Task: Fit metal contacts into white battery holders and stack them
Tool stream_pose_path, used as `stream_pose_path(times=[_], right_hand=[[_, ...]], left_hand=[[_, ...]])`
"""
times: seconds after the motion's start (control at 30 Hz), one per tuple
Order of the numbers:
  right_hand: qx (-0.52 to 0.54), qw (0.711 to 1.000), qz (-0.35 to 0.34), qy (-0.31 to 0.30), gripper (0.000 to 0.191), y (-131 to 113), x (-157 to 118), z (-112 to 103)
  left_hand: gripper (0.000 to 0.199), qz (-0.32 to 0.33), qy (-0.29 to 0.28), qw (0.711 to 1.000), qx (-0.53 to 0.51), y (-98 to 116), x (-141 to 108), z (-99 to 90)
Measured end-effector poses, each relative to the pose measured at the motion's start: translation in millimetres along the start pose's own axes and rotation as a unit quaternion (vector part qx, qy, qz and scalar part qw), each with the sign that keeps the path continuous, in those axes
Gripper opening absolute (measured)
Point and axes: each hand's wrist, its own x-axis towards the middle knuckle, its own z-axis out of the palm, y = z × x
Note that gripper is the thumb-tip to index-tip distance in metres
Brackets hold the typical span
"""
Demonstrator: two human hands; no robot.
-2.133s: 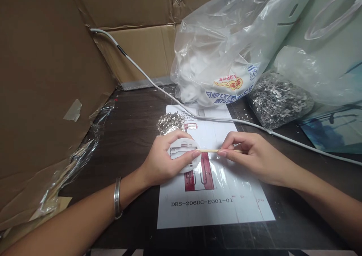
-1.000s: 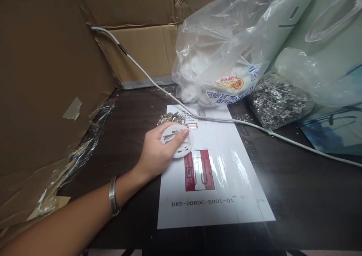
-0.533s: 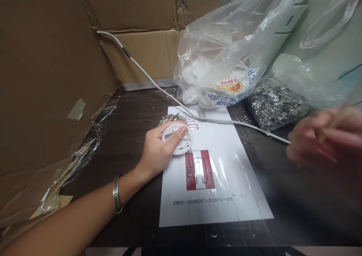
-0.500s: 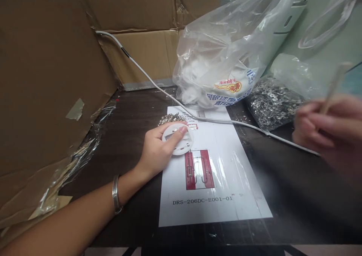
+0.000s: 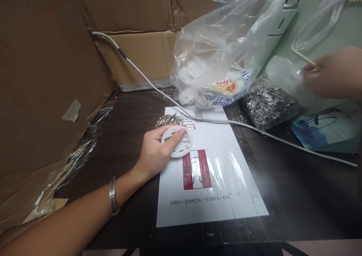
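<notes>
the left hand lies on the dark table with its fingers curled over a white disc, thumb across the top, pinning it flat on the upper left part of a printed sheet. a bracelet sits on that wrist. just below the fingertips, on the sheet, is a red diagram, and just beyond the knuckles lies a small heap of metal clips, touching or nearly touching the disc's far edge. the right hand is well apart, raised up and to the right of the disc, and pinches a thin wooden stick between closed fingers; the stick's long axis runs up and to the left from that grip, pointing away from the disc. so the left hand is on the disc, while the stick hand has open table between itself and it. a white cable crosses that gap, running from the far left corner to the right edge, beyond the left fingertips. farther still stand a big clear bag of white parts and, under the right hand, a second bag of metal pieces. cardboard walls off the left and back.
</notes>
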Motion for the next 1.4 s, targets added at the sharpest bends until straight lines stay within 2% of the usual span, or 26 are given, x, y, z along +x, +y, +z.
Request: stream_pose_path(times=[0.1, 0.17, 0.27, 0.33, 0.5, 0.7, 0.87, 0.97, 1.1, 1.2, 1.3, 1.4], right_hand=[[0.018, 0.993, -0.043, -0.104, 0.013, 8, 28, 5], [0.057, 0.984, -0.041, -0.163, 0.011, 13, 44, 12], [0.036, 0.977, -0.044, -0.205, 0.003, 14, 54, 21], [-0.003, 0.98, -0.06, -0.188, 0.006, 12, 53, 23], [0.003, 0.998, -0.023, -0.066, 0.011, 3, 29, 15], [0.035, 0.997, 0.038, -0.053, 0.012, -5, 1, 0], [0.065, 0.991, 0.001, -0.12, 0.02, -3, 6, 6], [0.063, 0.993, -0.02, -0.098, 0.023, -3, 9, 10], [0.048, 0.997, -0.01, -0.064, 0.013, -3, 7, 12], [0.043, 0.996, -0.019, -0.078, 0.007, -3, 7, 15], [0.074, 0.994, -0.013, -0.082, 0.004, -2, 7, 16], [0.111, 0.992, 0.005, -0.059, 0.008, 3, 8, 19]], left_hand=[[0.017, 0.005, -0.004, 1.0, 0.001, 0, 0, 0.2], [0.016, 0.006, -0.008, 1.0, 0.0, -1, 0, 0.6], [0.017, 0.005, -0.016, 1.0, -0.002, -2, 0, 0.8], [0.017, 0.005, -0.02, 1.0, -0.001, -2, 0, 0.7], [0.016, 0.005, -0.025, 1.0, -0.001, -3, 0, 0.2], [0.018, 0.009, -0.025, 1.0, 0.003, -3, 0, 0.2], [0.019, 0.014, -0.028, 1.0, 0.007, -2, 1, 1.5], [0.019, 0.01, -0.027, 1.0, 0.007, -2, 1, 1.7], [0.02, 0.008, -0.027, 1.0, 0.009, -3, 1, 1.5], [0.02, 0.007, -0.03, 1.0, 0.009, -3, 1, 1.4], [0.02, 0.006, -0.032, 0.999, 0.007, -3, 0, 1.3], [0.018, 0.004, -0.034, 0.999, 0.005, -3, 0, 1.3]])
